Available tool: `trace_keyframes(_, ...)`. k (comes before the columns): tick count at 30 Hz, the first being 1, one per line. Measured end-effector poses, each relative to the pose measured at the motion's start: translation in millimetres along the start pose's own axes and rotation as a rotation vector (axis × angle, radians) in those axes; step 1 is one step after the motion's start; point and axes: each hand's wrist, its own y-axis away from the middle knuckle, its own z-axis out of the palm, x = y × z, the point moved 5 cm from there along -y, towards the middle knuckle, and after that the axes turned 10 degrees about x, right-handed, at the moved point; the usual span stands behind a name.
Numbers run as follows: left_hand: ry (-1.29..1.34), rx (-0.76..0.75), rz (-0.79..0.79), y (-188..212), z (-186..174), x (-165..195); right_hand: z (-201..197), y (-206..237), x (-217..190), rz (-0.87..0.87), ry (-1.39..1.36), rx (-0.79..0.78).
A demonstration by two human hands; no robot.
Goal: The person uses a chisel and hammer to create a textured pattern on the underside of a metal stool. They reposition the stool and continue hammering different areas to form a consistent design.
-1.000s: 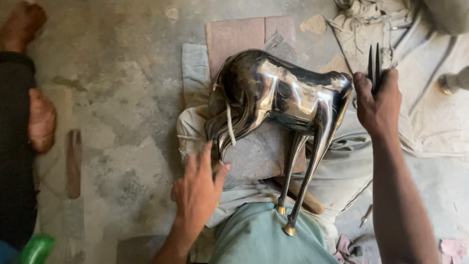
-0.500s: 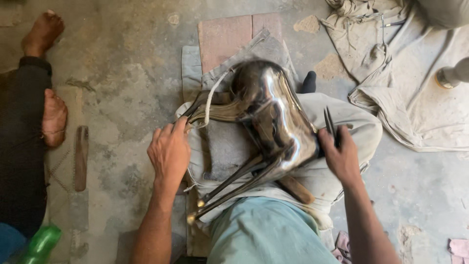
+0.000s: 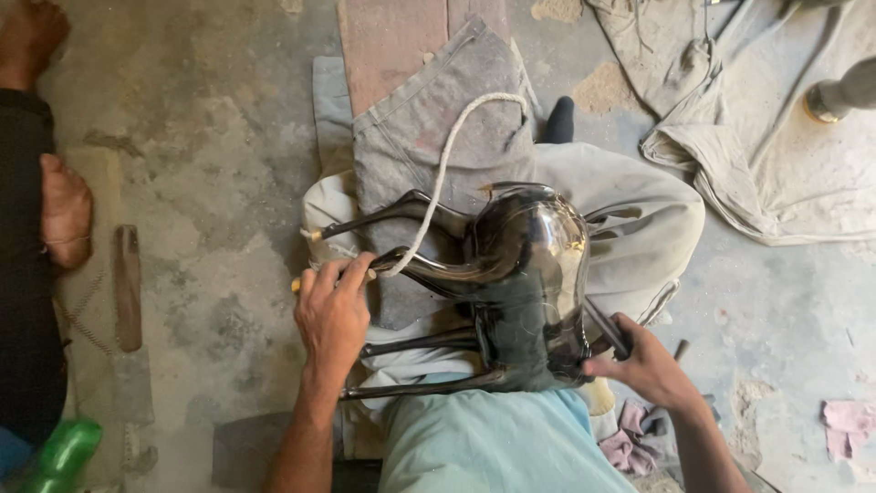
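Observation:
A shiny dark metal animal figure (image 3: 520, 274) lies on its side across my lap, its thin legs pointing left. My left hand (image 3: 333, 310) grips the end of one leg near a white cord (image 3: 447, 164) that loops over the figure. At the figure's rear my right hand (image 3: 643, 365) holds its dark thin part. Under the figure lies a grey dusty cloth (image 3: 429, 137).
Another person's bare feet (image 3: 64, 210) and dark trouser leg sit at the left. A flat metal tool (image 3: 128, 288) lies on the concrete floor. A green bottle (image 3: 59, 452) is bottom left. Crumpled cloth (image 3: 757, 146) lies at upper right, pink rags (image 3: 849, 424) at lower right.
The figure was upright a second ago and has been tipped onto its side with legs pointing left. My left hand moved onto a leg, my right hand down to the rear.

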Motion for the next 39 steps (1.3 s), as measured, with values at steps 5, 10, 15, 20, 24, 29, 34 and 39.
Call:
trace_keyframes(5,0.254,-0.041,-0.011,-24,-15,26,-42,-9,14,0.177,-0.054,0.312)
trace_keyframes(10,0.391,-0.074,0.012,-54,-1,74,-75,-16,-46,0.172,-0.018,0.536)
trace_keyframes(15,0.589,-0.218,0.084,-85,50,115,-82,-18,-145,-0.005,0.244,0.462)
trace_keyframes(20,0.63,-0.256,0.067,-106,76,112,-69,-27,-239,-0.22,0.532,0.364)
trace_keyframes(24,0.639,-0.284,0.088,-112,88,95,-52,-52,-283,-0.105,0.938,0.173)
trace_keyframes(29,0.691,-0.327,0.08,-112,98,82,-28,-80,-313,-0.091,1.229,-0.042)
trace_keyframes(34,0.697,-0.34,0.075,-113,104,76,-15,-90,-319,0.069,1.424,-0.23)
trace_keyframes(39,0.709,-0.331,0.071,-114,108,71,-11,-99,-319,0.098,1.435,-0.267)
